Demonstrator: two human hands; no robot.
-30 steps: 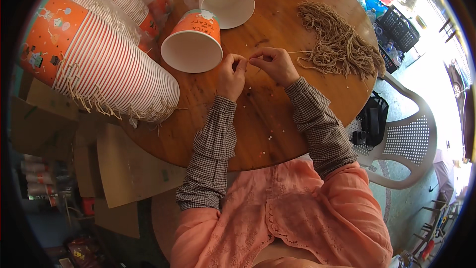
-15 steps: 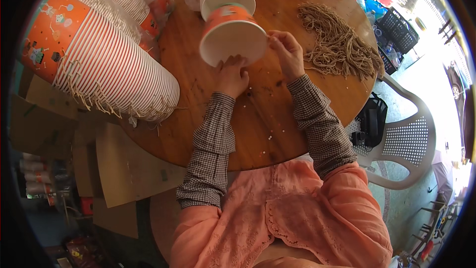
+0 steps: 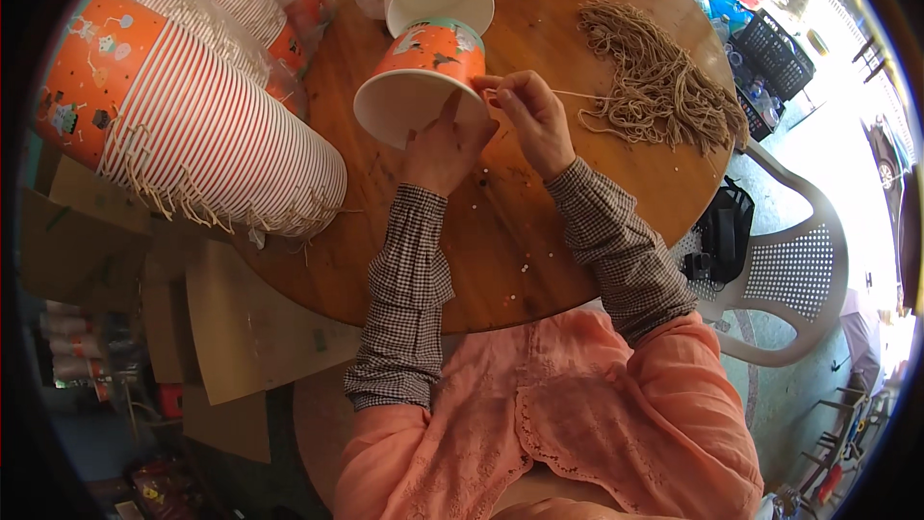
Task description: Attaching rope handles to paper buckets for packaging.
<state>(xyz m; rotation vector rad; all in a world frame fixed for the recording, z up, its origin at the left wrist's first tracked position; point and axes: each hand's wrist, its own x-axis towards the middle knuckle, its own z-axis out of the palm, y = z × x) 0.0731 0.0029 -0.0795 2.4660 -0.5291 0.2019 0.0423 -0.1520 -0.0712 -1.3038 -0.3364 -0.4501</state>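
Right of the stack (image 3: pixel 231 125), a tilted cup (image 3: pixel 438 53) is best steadied by the left hand (image 3: pixel 448 146), reaching inside, grip unclear, while the right hand (image 3: pixel 531 117), fingers pinched closed on cord (image 3: pixel 582 94), works gently.

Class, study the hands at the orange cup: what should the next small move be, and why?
Probably the right hand should ease the cord through the orange cup near its rim: it pinches the cord there, the left hand has fingers inside the mouth, and the stacked cups carry cord. A hole cannot be made out.
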